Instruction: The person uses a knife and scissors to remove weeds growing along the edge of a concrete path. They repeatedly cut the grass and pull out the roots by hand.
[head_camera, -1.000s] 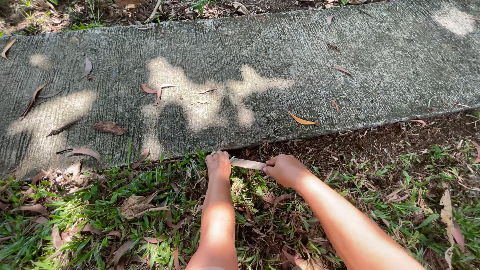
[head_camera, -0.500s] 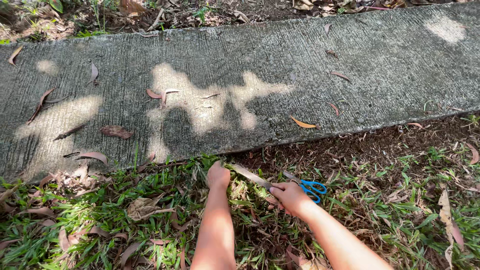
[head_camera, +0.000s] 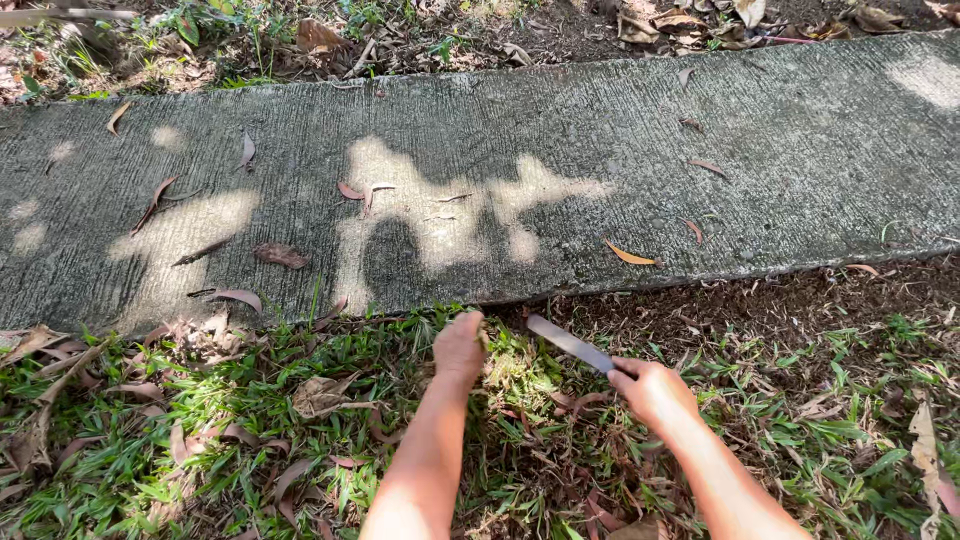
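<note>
My left hand (head_camera: 460, 348) reaches down into a tuft of grass (head_camera: 515, 372) at the edge of a grey concrete path (head_camera: 560, 140), with its fingers closed on the blades of grass. My right hand (head_camera: 652, 390) is a little to the right and grips a pair of scissors (head_camera: 568, 343). Their metal blades lie together and point up-left toward my left hand. The handles are hidden inside my fist. The blade tip is just right of my left hand, above the tuft.
Dry brown leaves (head_camera: 280, 255) lie scattered on the path and in the grass. Bare soil (head_camera: 760, 300) borders the path at the right. More leaf litter and weeds (head_camera: 400, 30) lie beyond the far side of the path. Sun patches fall across the concrete.
My right hand has drawn back to the right and lower with the scissors. The blue handles seen half a second ago are now covered by my fist. My left hand stays at the tuft.
</note>
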